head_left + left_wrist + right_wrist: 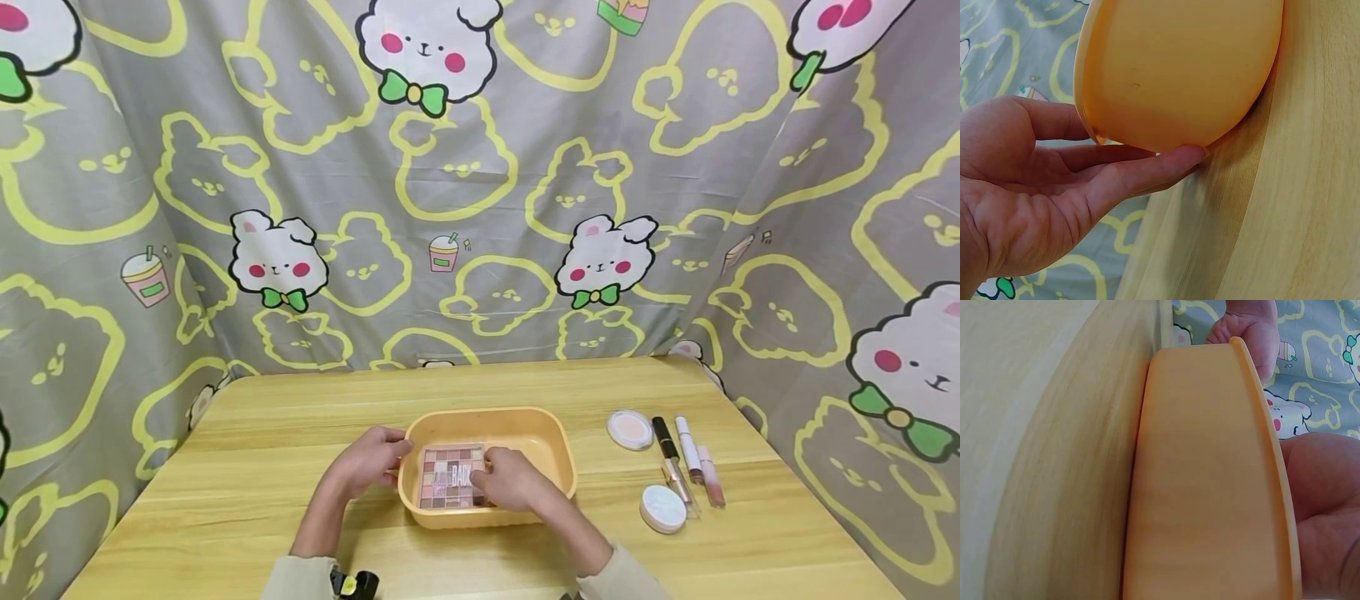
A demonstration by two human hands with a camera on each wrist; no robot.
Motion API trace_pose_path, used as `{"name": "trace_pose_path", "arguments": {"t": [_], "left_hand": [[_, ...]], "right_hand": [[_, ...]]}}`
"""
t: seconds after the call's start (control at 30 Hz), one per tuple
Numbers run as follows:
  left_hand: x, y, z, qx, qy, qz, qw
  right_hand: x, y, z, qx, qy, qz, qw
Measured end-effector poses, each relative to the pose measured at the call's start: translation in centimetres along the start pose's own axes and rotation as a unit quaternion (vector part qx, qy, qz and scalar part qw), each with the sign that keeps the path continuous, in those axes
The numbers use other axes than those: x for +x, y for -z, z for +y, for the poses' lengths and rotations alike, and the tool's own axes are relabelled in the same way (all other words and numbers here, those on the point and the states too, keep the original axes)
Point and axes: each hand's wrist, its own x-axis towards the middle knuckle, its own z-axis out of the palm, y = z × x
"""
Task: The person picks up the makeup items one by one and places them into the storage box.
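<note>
An orange-yellow plastic basin (517,518) stands on the wooden table in front of me. Inside its left half lies an eyeshadow palette (437,490) with a grid of pink, brown and pale shades and white lettering on its lid. My right hand (517,479) reaches over the near rim and grips the palette's right edge, thumb on top. At the basin's left end my left hand (369,461) holds the wall; the left wrist view shows the thumb (1175,161) against the outside. In the right wrist view the basin's wall (1210,469) hides the palette and the right fingertips.
Right of the basin lie a round pale compact (630,430), a black-capped tube (664,438), a white-capped tube (687,446), a pink tube (711,475), a clear tube with a gold part (678,482) and a round white-lidded case (663,509). A patterned curtain (465,183) surrounds the table (285,425).
</note>
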Motion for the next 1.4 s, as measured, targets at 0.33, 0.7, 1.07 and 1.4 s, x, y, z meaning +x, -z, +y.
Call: {"name": "trace_pose_path", "arguments": {"t": [0.33,0.7,1.07,1.4], "left_hand": [[0.0,0.0,0.0,0.003,0.002,0.003,1.0],[0.0,-0.1,0.1,0.003,0.008,0.009,0.9999],[0.1,0.0,-0.1,0.006,0.002,0.002,1.0],[0.0,0.0,0.0,0.004,0.004,0.001,1.0]], "right_hand": [[0.0,0.0,0.0,0.002,0.003,-0.004,1.0],[0.0,0.3,-0.1,-0.001,0.002,-0.008,1.0],[0.2,0.7,0.1,-0.015,0.006,0.035,0.9992],[0.2,1.1,-0.1,-0.015,0.051,0.096,0.994]]}}
